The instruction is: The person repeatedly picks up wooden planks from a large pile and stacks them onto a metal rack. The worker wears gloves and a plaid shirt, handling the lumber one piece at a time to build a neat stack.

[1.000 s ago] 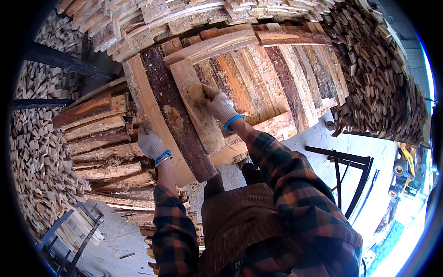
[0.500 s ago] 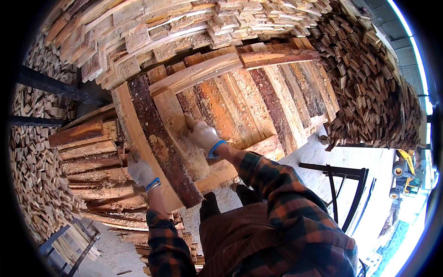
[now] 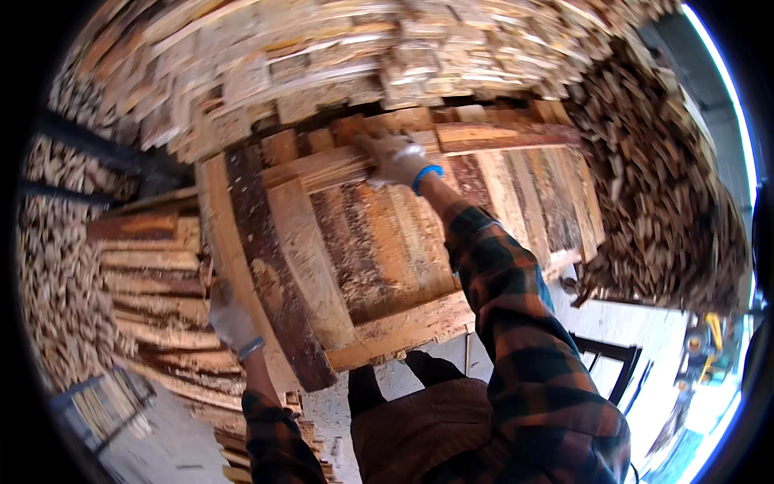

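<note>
In white knit gloves, both my hands are at a stack of rough sawn boards, bark on several. My right hand [image 3: 397,159] is closed over a pale crosswise board [image 3: 326,168] on the far side of the stack, its fingertips smeared by motion. Down at the left, my left hand [image 3: 231,320] is beside the outer edge of a long pale board [image 3: 242,258]; its blurred fingers do not show whether they grip. Next to that board lies a dark bark-covered board [image 3: 274,274]. A second crosswise board [image 3: 411,327] runs along the near side.
A tall wall of stacked boards [image 3: 322,56] rises beyond. Piled wood pieces [image 3: 645,177] stand at the right, with more boards [image 3: 161,282] at the left. Dark metal beams [image 3: 105,145] cross the left side. A metal frame [image 3: 617,355] and a yellow vehicle [image 3: 709,339] are at the right.
My right hand has moved from the middle of the stack away from me onto the far crosswise board. My left hand has slid slightly nearer and outward. The view has shifted a little.
</note>
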Available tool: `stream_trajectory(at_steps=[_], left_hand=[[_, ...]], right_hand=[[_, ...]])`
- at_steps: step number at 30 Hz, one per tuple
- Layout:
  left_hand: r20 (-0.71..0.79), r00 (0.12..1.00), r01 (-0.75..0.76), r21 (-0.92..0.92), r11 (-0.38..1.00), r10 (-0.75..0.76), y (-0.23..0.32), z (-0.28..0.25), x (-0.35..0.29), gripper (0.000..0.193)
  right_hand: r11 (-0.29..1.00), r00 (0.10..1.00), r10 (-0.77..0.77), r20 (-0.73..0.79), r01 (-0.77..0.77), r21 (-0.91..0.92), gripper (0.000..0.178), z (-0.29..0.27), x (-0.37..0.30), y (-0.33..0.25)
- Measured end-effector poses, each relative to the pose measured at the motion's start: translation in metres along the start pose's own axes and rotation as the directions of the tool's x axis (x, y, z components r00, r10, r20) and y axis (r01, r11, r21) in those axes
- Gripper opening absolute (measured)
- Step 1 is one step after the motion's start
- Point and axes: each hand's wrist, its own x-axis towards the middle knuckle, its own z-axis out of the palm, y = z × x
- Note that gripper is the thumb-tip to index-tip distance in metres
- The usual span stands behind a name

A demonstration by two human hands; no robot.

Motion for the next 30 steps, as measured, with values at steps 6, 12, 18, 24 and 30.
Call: stream_trajectory(at_steps=[6, 12, 18, 24, 30], left_hand=[[-0.345, 0.911, 0.009, 0.564, 0.826, 0.225, -0.033, -0.018, -0.024, 0.024], [-0.104, 0.995, 0.019, 0.163, 0.986, -0.002, 0.047, -0.038, -0.028, 0.027], [-0.154, 0.974, 0.143, -0.158, 0.977, -0.167, 0.071, -0.072, -0.078, 0.055], [-0.296, 0.815, 0.385, -0.367, 0.847, -0.499, -0.068, -0.137, -0.263, 0.064], [-0.355, 0.501, 0.769, -0.236, 0.594, -0.789, -0.213, -0.178, -0.415, 0.089]], right_hand=[[0.991, 0.965, 0.126, 0.23, -0.113, -0.069, 0.062, 0.0, 0.009, -0.056], [0.812, 0.811, -0.441, -0.384, 0.543, 0.214, 0.071, 0.041, -0.076, -0.129], [0.879, 0.824, -0.477, -0.305, 0.457, -0.137, 0.071, 0.082, -0.088, -0.181], [0.92, 0.935, -0.348, -0.068, 0.326, -0.219, 0.066, 0.061, -0.098, -0.2], [0.592, 0.714, -0.678, -0.174, 0.671, 0.447, 0.063, 0.006, -0.174, -0.322]])
